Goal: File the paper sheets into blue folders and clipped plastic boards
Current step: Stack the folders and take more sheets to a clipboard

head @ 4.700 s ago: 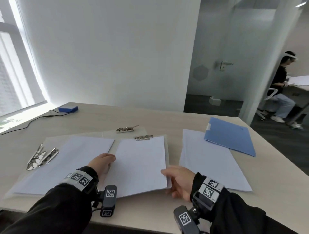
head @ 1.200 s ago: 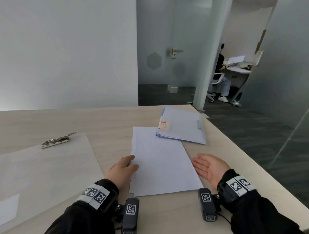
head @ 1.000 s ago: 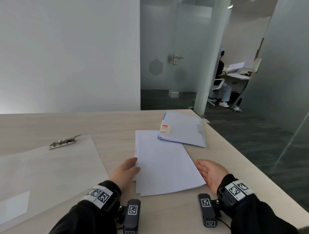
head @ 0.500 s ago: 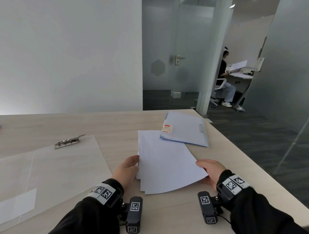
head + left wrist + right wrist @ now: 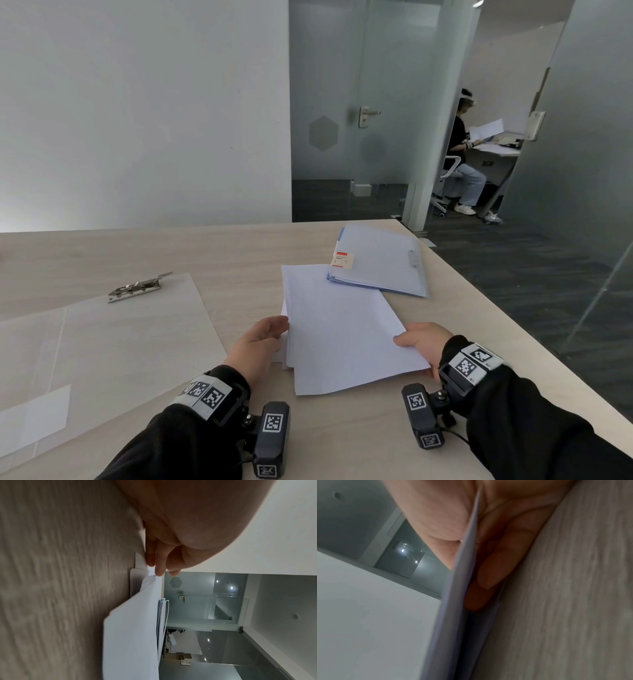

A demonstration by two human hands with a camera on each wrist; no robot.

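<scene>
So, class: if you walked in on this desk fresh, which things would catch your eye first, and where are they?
First, the stack of white paper sheets at the near centre of the wooden table, gripped by the left hand and the right hand at its side edges. Behind it to the right lies a blue folder; to the left, a clear plastic board with a metal clip.

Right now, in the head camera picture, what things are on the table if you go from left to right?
Clear plastic board with its metal clip → left hand → stack of paper sheets → right hand. The blue folder overlaps the paper stack's far end, so I left it out.
</scene>
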